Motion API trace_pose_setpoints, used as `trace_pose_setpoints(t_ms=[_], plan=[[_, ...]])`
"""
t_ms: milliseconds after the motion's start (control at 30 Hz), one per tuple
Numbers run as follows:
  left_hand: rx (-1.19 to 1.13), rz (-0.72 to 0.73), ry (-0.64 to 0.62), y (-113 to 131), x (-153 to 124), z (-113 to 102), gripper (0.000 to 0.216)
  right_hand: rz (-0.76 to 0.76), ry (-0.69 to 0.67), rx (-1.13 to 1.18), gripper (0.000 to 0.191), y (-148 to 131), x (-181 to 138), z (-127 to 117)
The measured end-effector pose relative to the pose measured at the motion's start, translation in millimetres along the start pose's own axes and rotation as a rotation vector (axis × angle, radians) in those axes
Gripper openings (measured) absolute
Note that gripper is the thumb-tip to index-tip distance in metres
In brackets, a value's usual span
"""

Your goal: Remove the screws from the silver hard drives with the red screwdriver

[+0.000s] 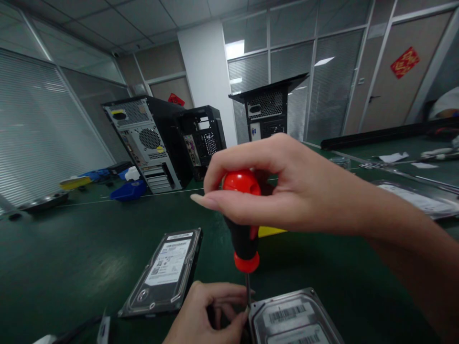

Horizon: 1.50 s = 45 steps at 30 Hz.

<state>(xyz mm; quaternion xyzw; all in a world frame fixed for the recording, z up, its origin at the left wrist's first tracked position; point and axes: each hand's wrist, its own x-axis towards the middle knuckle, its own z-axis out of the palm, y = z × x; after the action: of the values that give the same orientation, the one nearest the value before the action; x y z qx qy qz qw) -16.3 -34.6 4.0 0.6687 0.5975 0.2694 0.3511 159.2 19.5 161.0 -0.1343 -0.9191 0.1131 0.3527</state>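
Observation:
My right hand (283, 186) is wrapped round the red and black handle of a screwdriver (245, 248), which stands nearly upright. Its thin metal shaft runs down to the near left corner area of a silver hard drive (290, 320) at the bottom of the view. Close to the lower shaft, my left hand (211, 310) has thumb and index finger brought together about it, beside the drive's edge. The very tip of the screwdriver and any screw are hidden by the fingers. Left of my hands, a second hard drive (167, 270) with a white label lies flat.
Computer cases (143, 143) stand at the back, another case (267, 110) behind my right hand. A blue tray (129, 190) and a metal dish (45, 200) lie at left. A third drive (419, 198) is at right, near loose papers (393, 157). Something yellow (270, 231) shows behind the screwdriver.

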Motion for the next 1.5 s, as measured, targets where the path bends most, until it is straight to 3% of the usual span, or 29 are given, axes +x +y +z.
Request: trace_pose_setpoints(t_ms=[167, 333, 667, 1067, 1500], plan=[[-0.099, 0.011, -0.006, -4.7, 0.7, 1.8, 0.034, 0.031, 0.068, -0.189, 0.03, 0.4, 1.7, 3.3], [-0.132, 0.138, -0.033, -10.2, 2.7, 0.7, 0.04, 0.081, 0.052, -0.209, 0.041, 1.4, 1.8, 4.9], [0.007, 0.208, 0.086, -13.9, 1.3, 2.0, 0.035, 0.126, -0.141, -0.107, 0.027, 1.7, -9.4, -16.2], [0.029, 0.27, 0.136, -10.0, 0.2, -1.2, 0.032, 0.166, -0.145, -0.083, 0.045, 3.1, -6.6, -15.3], [0.018, 0.243, 0.104, -8.0, -0.9, -4.0, 0.032, 0.178, -0.223, -0.021, 0.034, -3.4, -8.3, -22.0]])
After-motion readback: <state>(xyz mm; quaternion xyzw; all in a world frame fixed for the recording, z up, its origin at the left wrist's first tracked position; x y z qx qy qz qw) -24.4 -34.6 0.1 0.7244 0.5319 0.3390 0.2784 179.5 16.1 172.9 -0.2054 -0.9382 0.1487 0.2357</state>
